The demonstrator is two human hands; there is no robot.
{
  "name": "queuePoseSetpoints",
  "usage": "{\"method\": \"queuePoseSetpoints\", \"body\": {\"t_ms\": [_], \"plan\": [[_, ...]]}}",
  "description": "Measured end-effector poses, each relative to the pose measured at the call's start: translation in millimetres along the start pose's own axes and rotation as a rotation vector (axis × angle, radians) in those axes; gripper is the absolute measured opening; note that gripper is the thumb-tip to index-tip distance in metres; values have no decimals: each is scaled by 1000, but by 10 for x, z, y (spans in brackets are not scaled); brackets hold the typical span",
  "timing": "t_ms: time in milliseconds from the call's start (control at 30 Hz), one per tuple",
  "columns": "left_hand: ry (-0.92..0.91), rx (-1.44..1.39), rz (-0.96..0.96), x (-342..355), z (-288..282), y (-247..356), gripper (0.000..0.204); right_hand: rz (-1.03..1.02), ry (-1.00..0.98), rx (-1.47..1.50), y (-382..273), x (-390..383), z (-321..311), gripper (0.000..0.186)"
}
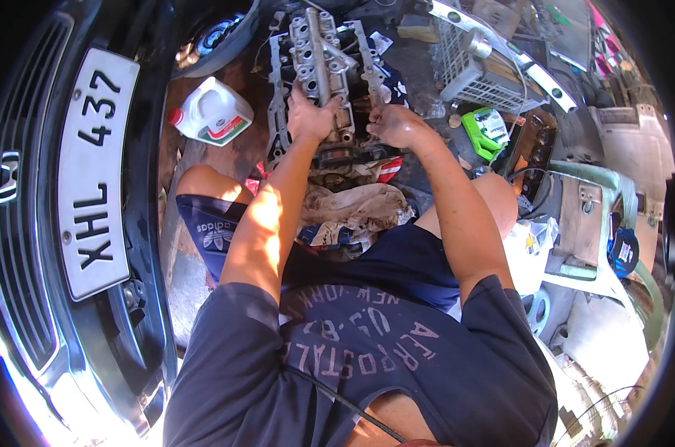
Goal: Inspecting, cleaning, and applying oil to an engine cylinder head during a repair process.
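Observation:
An engine cylinder head, grey metal with a raised ribbed middle, lies lengthwise in front of my knees. My left hand rests on its near left part, thumb and fingers spread apart over the metal. At the right side my right hand has its fingers curled together against the edge rail. Whatever those fingers pinch, if anything, is hidden. Under and in front of the near end lies a dirty, crumpled cloth, with red and white packaging beside it.
A white jug with a red cap stands left, below a dark basin. To the right are a grey plastic crate, a green bottle and a brown metal cover. A car's front bumper borders the left side.

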State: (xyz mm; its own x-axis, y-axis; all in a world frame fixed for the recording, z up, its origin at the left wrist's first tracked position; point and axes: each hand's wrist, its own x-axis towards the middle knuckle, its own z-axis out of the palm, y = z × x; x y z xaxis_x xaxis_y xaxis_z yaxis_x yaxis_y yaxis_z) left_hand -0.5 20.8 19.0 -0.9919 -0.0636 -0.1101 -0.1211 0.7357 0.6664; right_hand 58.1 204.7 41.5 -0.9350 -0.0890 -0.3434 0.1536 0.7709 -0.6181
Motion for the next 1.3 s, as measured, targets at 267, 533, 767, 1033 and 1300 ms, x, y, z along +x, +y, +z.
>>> {"method": "queuePoseSetpoints", "body": {"t_ms": [267,533,767,1033,1300], "plan": [[74,-169,190,154,43,-352,96,-75,-88,-124,-94,147,162,38],[42,-209,214,157,111,-300,92,-31,-44,-111,-146,77,67,37],[7,-304,241,289,124,-412,88,24,70,-134,-277,131,-39,25],[-47,-359,225,426,159,-582,81,-165,717,131,-351,-989,-1048,35],[-72,-379,190,398,111,-453,80,810,1106,324,1600,-2841,523,34]]}}
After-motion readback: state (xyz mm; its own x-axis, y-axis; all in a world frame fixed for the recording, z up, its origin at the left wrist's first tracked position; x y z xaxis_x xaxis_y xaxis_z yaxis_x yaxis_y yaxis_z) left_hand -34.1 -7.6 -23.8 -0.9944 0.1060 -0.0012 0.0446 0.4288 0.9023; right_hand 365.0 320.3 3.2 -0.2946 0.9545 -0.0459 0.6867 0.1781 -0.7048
